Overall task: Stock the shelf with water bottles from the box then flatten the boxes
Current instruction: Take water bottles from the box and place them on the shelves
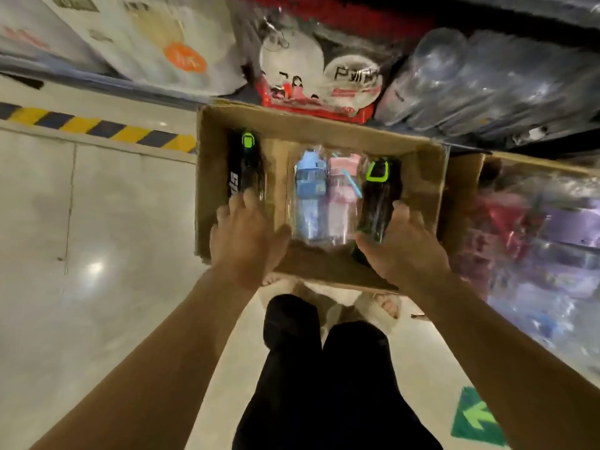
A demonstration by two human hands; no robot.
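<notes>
An open cardboard box (418, 177) stands on the floor in front of me. Inside lie a black bottle with a green cap (245, 164) at the left, a blue bottle (310, 186) and a pink bottle (342, 190) in clear wrap in the middle, and a second black bottle with a green loop (378, 190) at the right. My left hand (245, 235) reaches into the box and its fingers close on the lower end of the left black bottle. My right hand (401, 241) grips the lower end of the right black bottle.
A low shelf runs along the top, holding a white carton (146, 37), plastic-wrapped goods (311, 69) and clear bottles (470, 79). A second box (467, 190) with wrapped bottles sits to the right. Yellow-black floor tape (97, 128) lies left; my legs and slippers are below.
</notes>
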